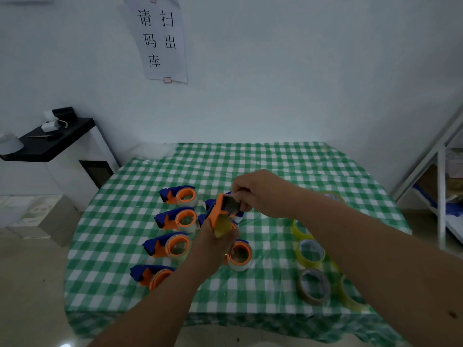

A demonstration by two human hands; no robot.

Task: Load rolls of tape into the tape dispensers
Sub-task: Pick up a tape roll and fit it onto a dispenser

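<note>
Left hand [215, 242] held an orange dispenser [220, 209] up off the surface [275, 159], fingers curled round its lower body and the yellowish roll [223, 226] seated in it. Right hand [260, 194], just above and to the right of the left, pinched at the dispenser's dark cutter end, apparently drawing the tape's free end through. Whether tape was between those fingertips could not be made out.

Risks, as judged: the free end could slip back and stick to the roll, or fold on itself, if the pinch loosened; fingertips were close to the cutter teeth.

Room: loaded dispensers [175, 219] lay in a column left of the left hand, more directly beneath both hands. Loose rolls [310, 252] lay to the right of the right forearm, close to the surface's right edge, where a sweep of that arm could knock them off. Beyond the hands, the surface lay open.
</note>
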